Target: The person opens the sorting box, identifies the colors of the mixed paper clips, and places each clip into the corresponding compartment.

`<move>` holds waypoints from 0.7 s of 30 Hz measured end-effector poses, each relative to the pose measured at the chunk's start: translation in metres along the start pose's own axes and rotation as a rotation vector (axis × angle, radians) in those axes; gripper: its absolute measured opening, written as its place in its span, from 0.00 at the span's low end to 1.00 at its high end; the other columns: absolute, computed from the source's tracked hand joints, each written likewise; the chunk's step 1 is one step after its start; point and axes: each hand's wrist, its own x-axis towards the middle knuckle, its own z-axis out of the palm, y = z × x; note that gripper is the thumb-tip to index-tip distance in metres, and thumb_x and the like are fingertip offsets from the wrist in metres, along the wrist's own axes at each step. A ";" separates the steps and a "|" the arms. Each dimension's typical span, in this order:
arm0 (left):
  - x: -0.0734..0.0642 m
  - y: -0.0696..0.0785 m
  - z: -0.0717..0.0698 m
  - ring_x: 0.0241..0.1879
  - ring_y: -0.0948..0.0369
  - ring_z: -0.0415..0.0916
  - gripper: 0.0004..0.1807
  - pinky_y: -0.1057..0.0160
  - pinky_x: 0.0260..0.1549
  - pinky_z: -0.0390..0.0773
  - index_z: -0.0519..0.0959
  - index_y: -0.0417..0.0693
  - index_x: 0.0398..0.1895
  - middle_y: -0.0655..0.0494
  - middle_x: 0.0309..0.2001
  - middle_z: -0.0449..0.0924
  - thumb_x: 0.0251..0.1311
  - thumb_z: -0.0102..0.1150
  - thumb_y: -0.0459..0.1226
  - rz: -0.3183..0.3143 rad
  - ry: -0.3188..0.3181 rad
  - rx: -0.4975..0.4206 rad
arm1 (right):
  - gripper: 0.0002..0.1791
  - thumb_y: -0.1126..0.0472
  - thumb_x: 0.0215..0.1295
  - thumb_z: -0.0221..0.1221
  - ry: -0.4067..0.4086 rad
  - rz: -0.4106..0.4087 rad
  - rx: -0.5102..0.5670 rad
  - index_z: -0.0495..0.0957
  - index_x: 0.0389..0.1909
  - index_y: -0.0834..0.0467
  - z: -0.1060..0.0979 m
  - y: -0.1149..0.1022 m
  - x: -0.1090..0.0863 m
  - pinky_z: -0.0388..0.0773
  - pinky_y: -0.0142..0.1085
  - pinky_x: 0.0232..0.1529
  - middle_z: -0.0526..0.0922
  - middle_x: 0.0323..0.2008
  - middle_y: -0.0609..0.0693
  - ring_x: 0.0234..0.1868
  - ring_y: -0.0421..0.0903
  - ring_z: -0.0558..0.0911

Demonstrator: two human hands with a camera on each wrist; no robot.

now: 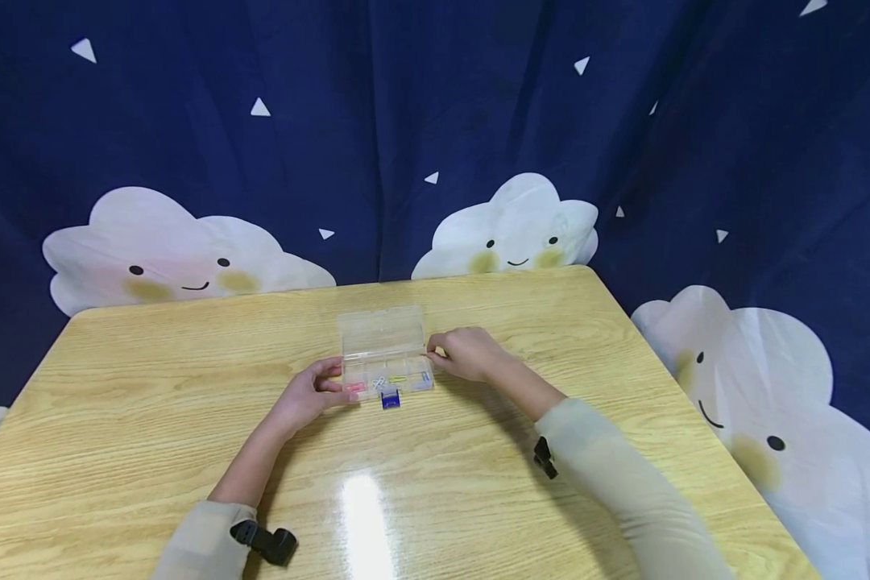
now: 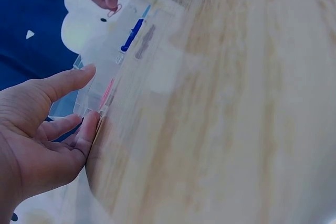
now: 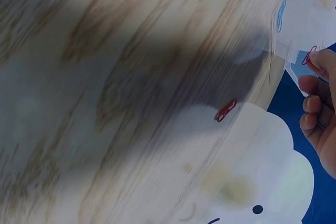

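Observation:
A clear plastic compartment box [image 1: 399,366] stands on the table, its clear lid [image 1: 382,331] raised at the back. Its front compartments hold pink clips [image 1: 356,387], white clips [image 1: 379,383], yellow clips [image 1: 397,378] and light blue clips [image 1: 425,375]. A dark blue latch [image 1: 391,399] hangs at the front. My left hand [image 1: 308,396] holds the box's left end between thumb and fingers. At the right end, my right hand [image 1: 467,353] pinches a red paper clip [image 3: 308,56] between thumb and forefinger, just above the box's side.
The wooden table [image 1: 210,419] extends around the box on all sides. A small red bundle [image 3: 226,110], which looks like paper clips, lies on the table near my right hand. A dark blue curtain [image 1: 377,121] with printed clouds hangs behind the table.

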 end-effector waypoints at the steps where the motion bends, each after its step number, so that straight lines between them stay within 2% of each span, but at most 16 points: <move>1: 0.000 0.000 0.000 0.46 0.54 0.68 0.42 0.67 0.35 0.72 0.58 0.44 0.63 0.45 0.56 0.65 0.42 0.67 0.41 0.001 0.000 0.001 | 0.10 0.51 0.62 0.51 -0.002 0.002 0.004 0.79 0.36 0.47 0.000 0.000 0.001 0.65 0.30 0.18 0.77 0.16 0.39 0.11 0.34 0.65; 6: 0.000 0.000 0.000 0.46 0.54 0.68 0.42 0.67 0.34 0.72 0.58 0.44 0.63 0.45 0.56 0.65 0.43 0.67 0.41 0.003 -0.003 0.001 | 0.10 0.51 0.62 0.50 -0.015 0.018 0.018 0.79 0.37 0.47 0.001 -0.003 0.004 0.63 0.29 0.18 0.76 0.15 0.39 0.11 0.33 0.63; 13: -0.001 0.002 0.000 0.46 0.54 0.68 0.42 0.67 0.35 0.72 0.58 0.44 0.63 0.45 0.56 0.65 0.43 0.67 0.41 0.004 -0.002 0.002 | 0.10 0.50 0.62 0.50 -0.015 0.044 0.063 0.79 0.36 0.47 0.004 -0.007 0.009 0.59 0.28 0.16 0.68 0.09 0.38 0.11 0.34 0.61; 16: -0.001 0.002 -0.001 0.46 0.54 0.68 0.42 0.67 0.35 0.72 0.58 0.44 0.63 0.45 0.56 0.65 0.43 0.67 0.41 0.005 -0.002 0.005 | 0.11 0.50 0.62 0.50 -0.013 0.045 0.079 0.79 0.35 0.47 0.005 -0.007 0.011 0.58 0.28 0.16 0.70 0.09 0.39 0.10 0.35 0.61; 21: 0.000 0.001 0.000 0.46 0.54 0.68 0.42 0.67 0.35 0.72 0.58 0.45 0.63 0.45 0.57 0.65 0.43 0.67 0.41 0.004 -0.003 0.001 | 0.11 0.50 0.62 0.50 -0.003 0.076 0.139 0.79 0.36 0.48 0.009 -0.006 0.013 0.60 0.28 0.17 0.75 0.15 0.40 0.13 0.35 0.65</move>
